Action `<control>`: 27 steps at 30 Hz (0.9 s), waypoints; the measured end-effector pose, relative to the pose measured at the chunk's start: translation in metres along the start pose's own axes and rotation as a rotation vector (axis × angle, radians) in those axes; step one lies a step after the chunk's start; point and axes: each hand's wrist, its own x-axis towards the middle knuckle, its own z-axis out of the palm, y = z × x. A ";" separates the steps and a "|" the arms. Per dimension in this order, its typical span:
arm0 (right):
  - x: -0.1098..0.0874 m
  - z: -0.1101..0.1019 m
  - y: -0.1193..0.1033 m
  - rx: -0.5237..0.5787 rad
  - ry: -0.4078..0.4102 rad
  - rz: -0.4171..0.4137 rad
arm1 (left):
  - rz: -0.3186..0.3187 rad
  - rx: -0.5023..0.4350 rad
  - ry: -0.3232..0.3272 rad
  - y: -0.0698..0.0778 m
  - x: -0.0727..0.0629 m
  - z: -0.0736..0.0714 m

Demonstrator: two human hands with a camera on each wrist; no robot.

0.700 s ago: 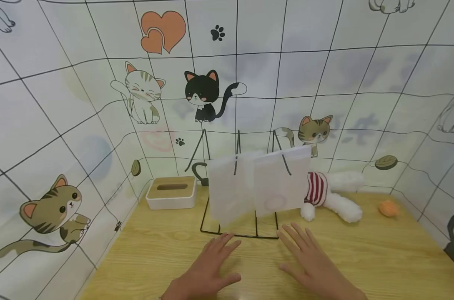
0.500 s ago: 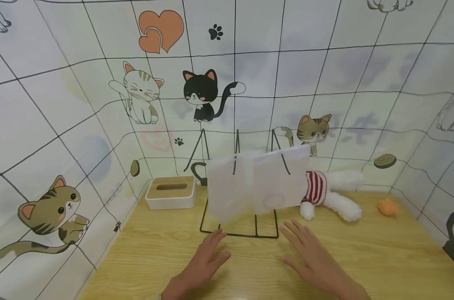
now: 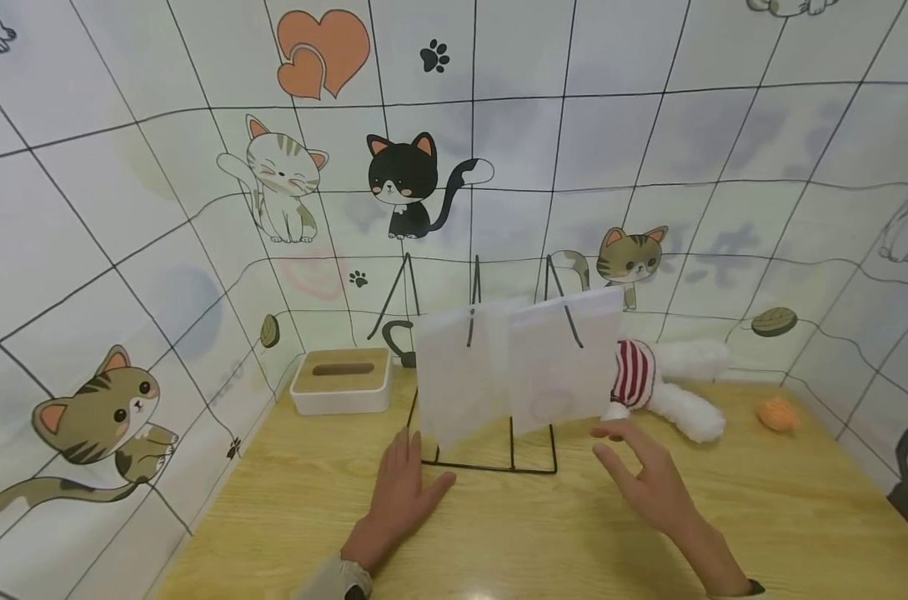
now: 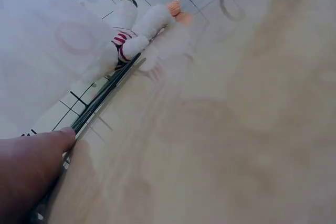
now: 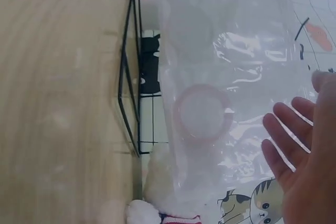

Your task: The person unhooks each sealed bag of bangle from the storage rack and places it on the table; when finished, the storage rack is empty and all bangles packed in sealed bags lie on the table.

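A black wire rack (image 3: 489, 467) stands on the table with translucent plastic bags (image 3: 464, 375) hanging from its hooks. A pale pink ring (image 5: 203, 113) shows through the plastic in the right wrist view. My left hand (image 3: 397, 492) lies at the rack's front left corner, fingers straight and thumb spread. The left wrist view puts its thumb (image 4: 55, 141) right at the black base wire. My right hand (image 3: 649, 479) is in front of the rack's right side, fingers loosely bent and holding nothing. The right wrist view has its fingers (image 5: 291, 129) apart, facing the bags.
Left of the rack, near the wall, stands a white tissue box (image 3: 343, 385) with a wooden lid. Behind the bags on the right lies a white plush toy (image 3: 686, 412) in a red striped shirt. Farther right sits a small orange object (image 3: 778, 414). Cat-print cloth (image 3: 529, 142) covers the walls.
My left hand has shifted left and forward to the rack's front left corner. The right hand has moved right and forward, its fingers bending more. The bags and rack stay put.
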 end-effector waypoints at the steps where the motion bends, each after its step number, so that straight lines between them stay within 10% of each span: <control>1: 0.004 0.000 0.003 0.021 0.034 -0.008 | -0.020 0.022 -0.036 0.000 0.003 0.001; 7: 0.031 -0.004 0.016 0.090 0.224 0.032 | -0.082 0.118 -0.084 -0.003 0.025 0.007; 16: 0.056 -0.014 0.022 0.116 0.434 0.344 | -0.084 0.113 -0.065 -0.002 0.036 0.012; 27: 0.099 -0.016 0.037 0.423 0.730 0.274 | -0.103 0.125 -0.044 -0.004 0.030 0.014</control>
